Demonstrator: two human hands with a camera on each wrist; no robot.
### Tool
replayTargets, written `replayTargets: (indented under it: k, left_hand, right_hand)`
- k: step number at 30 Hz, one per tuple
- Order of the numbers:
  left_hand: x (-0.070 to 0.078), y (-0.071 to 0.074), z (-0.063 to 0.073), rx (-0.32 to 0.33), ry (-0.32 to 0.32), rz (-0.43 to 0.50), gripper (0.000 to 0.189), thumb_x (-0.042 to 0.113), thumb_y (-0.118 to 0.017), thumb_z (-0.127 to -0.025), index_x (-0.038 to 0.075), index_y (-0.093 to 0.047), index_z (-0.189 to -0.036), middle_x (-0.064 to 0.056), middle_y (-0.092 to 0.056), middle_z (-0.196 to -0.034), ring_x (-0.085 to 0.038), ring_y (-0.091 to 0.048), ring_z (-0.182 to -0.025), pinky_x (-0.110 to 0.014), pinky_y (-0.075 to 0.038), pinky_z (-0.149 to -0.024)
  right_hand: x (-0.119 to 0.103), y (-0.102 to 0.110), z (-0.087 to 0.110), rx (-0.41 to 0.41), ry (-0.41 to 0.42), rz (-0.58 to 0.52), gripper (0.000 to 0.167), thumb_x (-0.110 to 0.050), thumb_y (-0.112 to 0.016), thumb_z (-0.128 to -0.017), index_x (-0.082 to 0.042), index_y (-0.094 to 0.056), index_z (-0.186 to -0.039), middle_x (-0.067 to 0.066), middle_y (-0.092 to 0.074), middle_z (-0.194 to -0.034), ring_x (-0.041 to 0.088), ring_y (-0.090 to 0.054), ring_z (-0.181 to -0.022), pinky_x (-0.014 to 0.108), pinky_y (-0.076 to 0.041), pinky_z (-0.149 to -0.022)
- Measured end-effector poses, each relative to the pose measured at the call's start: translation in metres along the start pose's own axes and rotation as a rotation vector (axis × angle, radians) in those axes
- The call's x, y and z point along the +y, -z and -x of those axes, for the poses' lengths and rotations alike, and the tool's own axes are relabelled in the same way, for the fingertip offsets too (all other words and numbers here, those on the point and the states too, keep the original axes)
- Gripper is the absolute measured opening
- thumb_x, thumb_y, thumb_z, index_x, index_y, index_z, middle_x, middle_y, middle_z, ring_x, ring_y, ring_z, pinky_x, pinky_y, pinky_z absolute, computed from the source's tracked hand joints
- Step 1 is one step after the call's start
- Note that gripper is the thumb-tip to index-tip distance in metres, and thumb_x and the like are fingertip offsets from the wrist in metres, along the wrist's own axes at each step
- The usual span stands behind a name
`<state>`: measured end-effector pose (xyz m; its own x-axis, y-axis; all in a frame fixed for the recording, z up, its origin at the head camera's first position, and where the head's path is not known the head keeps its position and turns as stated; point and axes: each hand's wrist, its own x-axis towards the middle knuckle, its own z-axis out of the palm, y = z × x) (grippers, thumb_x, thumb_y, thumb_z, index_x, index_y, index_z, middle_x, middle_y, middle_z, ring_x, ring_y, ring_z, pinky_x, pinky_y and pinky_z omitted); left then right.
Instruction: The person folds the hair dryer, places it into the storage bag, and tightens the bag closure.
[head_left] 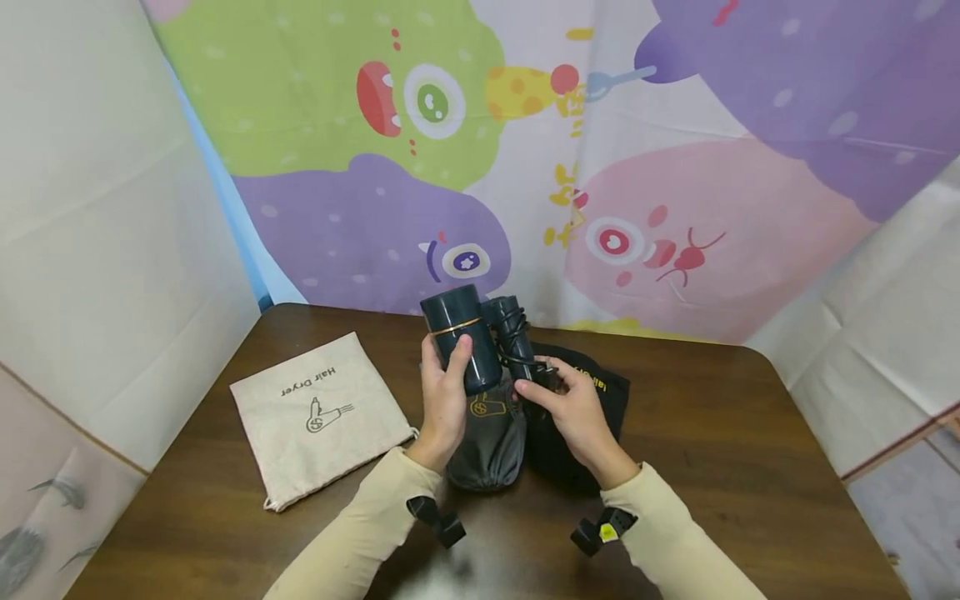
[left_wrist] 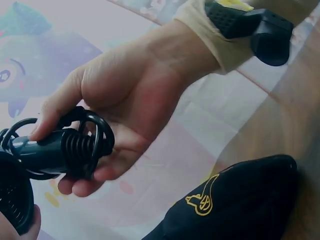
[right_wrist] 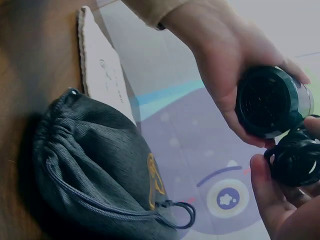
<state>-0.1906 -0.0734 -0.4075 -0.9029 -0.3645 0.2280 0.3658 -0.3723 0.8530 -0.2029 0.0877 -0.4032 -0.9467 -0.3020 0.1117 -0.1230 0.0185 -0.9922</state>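
Both hands hold a dark teal hair dryer (head_left: 450,315) above the table in the head view. My left hand (head_left: 444,396) grips its wide barrel, which has a thin gold ring, with the thumb along the near side. Around the handle (left_wrist: 42,150) winds the black cord, and my right hand (head_left: 576,407) holds the handle's lower end. The round vented end (right_wrist: 265,100) of the barrel faces the right wrist camera. Under the dryer lies a grey drawstring pouch (head_left: 487,450), plump and partly hidden.
A black bag (head_left: 611,396) with yellow lettering lies right of the grey pouch, partly behind my right hand. On the left, a flat cream drawstring bag (head_left: 322,442) reads "Hair Dryer". A printed cartoon cloth (head_left: 540,275) hangs behind the brown wooden table (head_left: 697,467).
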Motion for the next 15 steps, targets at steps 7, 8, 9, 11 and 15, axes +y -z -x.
replayTargets:
  k: [7,8,9,11,15]
  left_hand:
    - [0.007,0.010,-0.007,-0.135,0.048,-0.159,0.045,0.025,-0.047,-0.101,0.002,-0.036,-0.137,-0.016,-0.056,-0.122,-0.008,-0.060,-0.097,-0.024,-0.050,-0.086]
    - [0.009,0.012,-0.011,-0.157,0.072,-0.194,0.044,0.024,-0.049,-0.100,0.001,-0.038,-0.136,-0.018,-0.057,-0.121,-0.007,-0.060,-0.096,-0.025,-0.050,-0.087]
    - [0.012,0.015,-0.014,-0.179,0.099,-0.237,0.044,0.023,-0.051,-0.099,0.000,-0.041,-0.135,-0.018,-0.057,-0.121,-0.007,-0.060,-0.096,-0.025,-0.050,-0.088]
    - [0.018,0.020,-0.023,-0.227,0.163,-0.308,0.044,0.021,-0.055,-0.098,0.000,-0.044,-0.135,-0.020,-0.059,-0.121,-0.009,-0.061,-0.098,-0.029,-0.051,-0.092]
    - [0.029,0.028,-0.036,-0.312,0.287,-0.394,0.052,0.023,-0.060,-0.095,0.002,-0.042,-0.140,-0.020,-0.058,-0.129,-0.017,-0.062,-0.108,-0.039,-0.050,-0.098]
  right_hand:
    - [-0.007,0.010,0.000,-0.055,-0.012,-0.051,0.044,-0.007,-0.070,-0.088,0.004,-0.055,-0.127,0.004,-0.067,-0.096,0.019,-0.069,-0.081,0.037,-0.059,-0.066]
    - [-0.008,0.012,0.001,-0.049,-0.021,-0.044,0.044,-0.008,-0.070,-0.088,0.005,-0.055,-0.128,0.003,-0.066,-0.096,0.021,-0.069,-0.081,0.037,-0.060,-0.066]
    - [-0.009,0.013,0.001,-0.038,-0.034,-0.036,0.044,-0.008,-0.071,-0.087,0.004,-0.056,-0.127,0.004,-0.066,-0.096,0.021,-0.069,-0.081,0.038,-0.060,-0.065]
    - [-0.009,0.016,0.000,-0.017,-0.068,-0.022,0.044,-0.009,-0.072,-0.087,0.004,-0.056,-0.126,0.003,-0.064,-0.096,0.023,-0.068,-0.080,0.038,-0.060,-0.065]
    - [-0.009,0.021,-0.001,-0.002,-0.129,-0.005,0.042,-0.008,-0.072,-0.087,0.004,-0.058,-0.124,0.004,-0.063,-0.096,0.024,-0.068,-0.079,0.040,-0.060,-0.065]
